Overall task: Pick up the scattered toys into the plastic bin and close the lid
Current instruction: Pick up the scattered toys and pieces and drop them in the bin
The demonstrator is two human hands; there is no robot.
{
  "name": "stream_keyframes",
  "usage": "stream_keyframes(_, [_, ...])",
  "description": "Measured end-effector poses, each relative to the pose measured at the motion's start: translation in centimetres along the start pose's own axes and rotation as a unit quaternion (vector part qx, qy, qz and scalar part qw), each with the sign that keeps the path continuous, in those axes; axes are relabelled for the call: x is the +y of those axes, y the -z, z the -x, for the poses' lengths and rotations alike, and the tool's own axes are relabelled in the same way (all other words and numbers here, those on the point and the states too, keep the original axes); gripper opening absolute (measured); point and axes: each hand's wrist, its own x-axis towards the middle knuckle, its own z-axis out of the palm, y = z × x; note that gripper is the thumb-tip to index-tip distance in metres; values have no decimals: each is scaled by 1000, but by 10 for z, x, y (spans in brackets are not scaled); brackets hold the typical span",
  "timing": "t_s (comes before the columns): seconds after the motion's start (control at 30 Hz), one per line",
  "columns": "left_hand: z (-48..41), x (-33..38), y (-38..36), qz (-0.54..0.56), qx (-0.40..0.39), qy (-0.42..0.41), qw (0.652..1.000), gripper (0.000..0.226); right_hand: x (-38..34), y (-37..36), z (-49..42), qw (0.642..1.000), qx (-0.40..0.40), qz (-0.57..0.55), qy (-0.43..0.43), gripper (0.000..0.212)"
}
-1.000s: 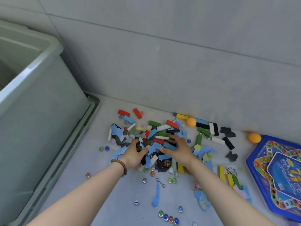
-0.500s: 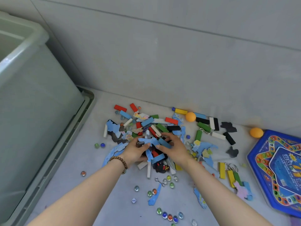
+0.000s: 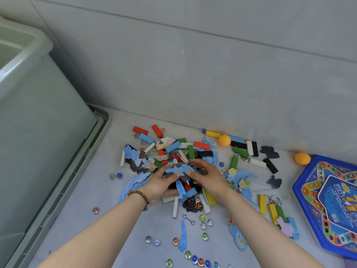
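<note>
Compared with half a second ago, the left hand [image 3: 160, 183] and the right hand [image 3: 208, 177] are closer together. Their curled fingers [image 3: 195, 174] grip a bundle of toys [image 3: 182, 169] between them, on the heap on the floor [image 3: 135, 225]. The plastic bin [image 3: 38, 113] stands open on the left, well apart.

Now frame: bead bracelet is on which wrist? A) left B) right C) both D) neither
A: the bead bracelet sits on the wrist of the left hand, the side towards the plastic bin; the right hand has a bare wrist. Both grip toy pieces.
</note>
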Motion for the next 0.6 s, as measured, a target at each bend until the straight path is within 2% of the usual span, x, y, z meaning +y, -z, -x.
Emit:
stream_keyframes(0.13, [0,6,-3,24,3,-13,1000,31,-4,0,0,999,1,-53,-12,33])
stream_keyframes(0.3, [-3,20,-14,9,13,-48,999,26,-12,-1,-1,995,3,-98,-10,20])
stream_keyframes(0.4, [-1,32,-19,-2,19,-78,997,28,-24,1,0,993,14,-119,-4,21])
stream_keyframes(0.6, [32,93,-23,-4,13,-129,992,25,-101,7,8,992,20,-114,42,20])
